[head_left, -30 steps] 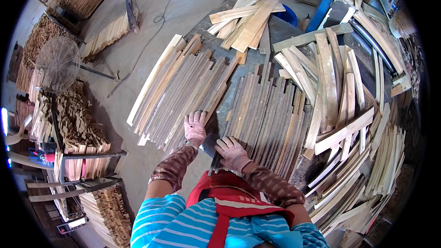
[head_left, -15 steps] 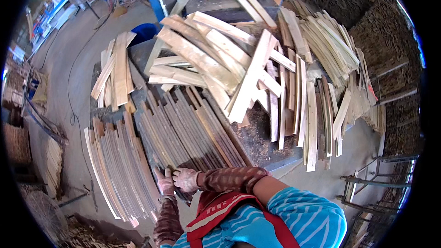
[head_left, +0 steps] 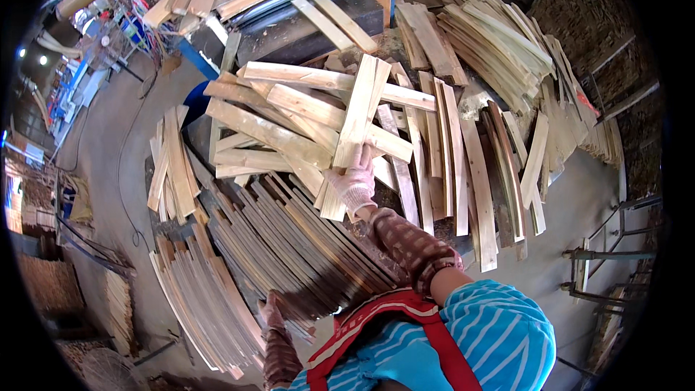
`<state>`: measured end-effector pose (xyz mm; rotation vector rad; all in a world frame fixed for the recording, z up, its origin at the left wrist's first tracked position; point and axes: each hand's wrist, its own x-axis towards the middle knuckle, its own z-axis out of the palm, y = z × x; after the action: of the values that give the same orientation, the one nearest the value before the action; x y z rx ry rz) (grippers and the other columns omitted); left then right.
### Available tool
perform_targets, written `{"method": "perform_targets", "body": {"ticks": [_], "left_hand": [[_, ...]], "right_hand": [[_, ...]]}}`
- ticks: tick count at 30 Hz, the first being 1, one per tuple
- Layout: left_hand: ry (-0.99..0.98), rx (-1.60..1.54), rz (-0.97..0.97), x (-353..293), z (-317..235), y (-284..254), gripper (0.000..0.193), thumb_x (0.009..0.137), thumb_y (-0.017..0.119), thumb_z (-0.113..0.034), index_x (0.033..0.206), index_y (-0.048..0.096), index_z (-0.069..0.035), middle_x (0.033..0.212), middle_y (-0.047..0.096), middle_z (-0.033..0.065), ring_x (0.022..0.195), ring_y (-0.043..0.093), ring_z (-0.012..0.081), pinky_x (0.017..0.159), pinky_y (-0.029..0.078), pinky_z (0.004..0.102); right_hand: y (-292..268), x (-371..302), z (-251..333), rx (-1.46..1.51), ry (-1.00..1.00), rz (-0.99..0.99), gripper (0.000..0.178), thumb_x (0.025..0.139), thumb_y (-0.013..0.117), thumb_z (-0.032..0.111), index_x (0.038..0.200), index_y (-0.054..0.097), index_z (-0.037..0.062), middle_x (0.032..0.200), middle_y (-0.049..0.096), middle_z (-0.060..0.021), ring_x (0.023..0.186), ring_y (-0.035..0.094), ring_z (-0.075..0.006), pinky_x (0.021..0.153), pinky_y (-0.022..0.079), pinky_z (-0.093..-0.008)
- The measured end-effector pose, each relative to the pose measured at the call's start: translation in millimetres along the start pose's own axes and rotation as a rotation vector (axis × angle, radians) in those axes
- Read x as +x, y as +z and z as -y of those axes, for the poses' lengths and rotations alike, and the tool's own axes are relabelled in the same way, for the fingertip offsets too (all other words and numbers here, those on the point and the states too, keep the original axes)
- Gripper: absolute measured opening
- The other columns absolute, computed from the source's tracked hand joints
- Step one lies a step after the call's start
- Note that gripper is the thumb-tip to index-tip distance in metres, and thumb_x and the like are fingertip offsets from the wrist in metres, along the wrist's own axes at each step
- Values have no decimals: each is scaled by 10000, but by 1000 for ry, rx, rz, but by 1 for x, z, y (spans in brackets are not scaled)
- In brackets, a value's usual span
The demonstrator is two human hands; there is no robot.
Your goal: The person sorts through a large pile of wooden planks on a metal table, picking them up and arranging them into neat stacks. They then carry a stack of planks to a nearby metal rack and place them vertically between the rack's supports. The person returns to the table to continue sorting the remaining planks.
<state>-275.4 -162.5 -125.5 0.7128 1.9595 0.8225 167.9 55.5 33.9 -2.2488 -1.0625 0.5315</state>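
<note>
My right hand (head_left: 353, 182), in a pale work glove, reaches forward onto a light wooden board (head_left: 356, 122) on top of the loose pile. Its fingers are spread across the near part of that board, and the thumb sticks out to the left. My left hand (head_left: 272, 313), also gloved, is low down by the near ends of a row of dark-edged wooden strips (head_left: 289, 242). Its fingers point away from me and look extended, with nothing visible in them. Left of it lies a second row of grey-brown strips (head_left: 206, 300), packed side by side.
More pale boards (head_left: 271, 134) lie crossed on the dark table, with a smaller stack (head_left: 172, 166) at its left. Longer boards (head_left: 499, 36) are heaped at the far right. A machine with a roller (head_left: 297, 0) stands behind. A metal frame (head_left: 615, 255) is at the right.
My right hand has left the near ends of the dark strips and reached forward to the pale board. My left hand stays by the strips. The view has shifted.
</note>
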Motion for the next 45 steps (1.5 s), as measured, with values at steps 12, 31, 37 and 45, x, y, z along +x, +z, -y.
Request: {"method": "perform_targets", "body": {"ticks": [12,31,37,45], "left_hand": [[-299,-339,62,14,-32,-4,682,974,641,-457,1461,494,-2,1419,581,143,1255,573,311,1069,453,434],[-235,-572,1088,-61,-321,237,593,888,740,-259,1301,563,128,1118,709,207,1052,703,350,979,564,479],[-253,-713,1136,-46,-306,225,707,920,684,-416,1336,530,135,1234,662,226,1110,680,352,1025,539,493],[-186,-715,986,-58,-308,206,446,925,675,-204,1246,593,94,1077,703,181,966,710,299,931,588,442]], "right_hand": [[-19,16,-70,1120,168,42,893,747,746,-10,1540,335,-34,1223,638,-163,1026,654,-226,861,572,-335],[-62,239,44,-185,-661,-198,802,914,605,578,1535,403,111,1509,435,-209,1394,391,-391,1153,306,-546],[-97,334,84,-556,-374,-11,724,825,732,349,1437,443,90,1475,464,-211,1264,553,-414,984,514,-468],[-104,192,-31,-301,-449,83,738,827,583,32,1534,413,157,1471,473,-228,1319,483,-440,1075,444,-507]]}}
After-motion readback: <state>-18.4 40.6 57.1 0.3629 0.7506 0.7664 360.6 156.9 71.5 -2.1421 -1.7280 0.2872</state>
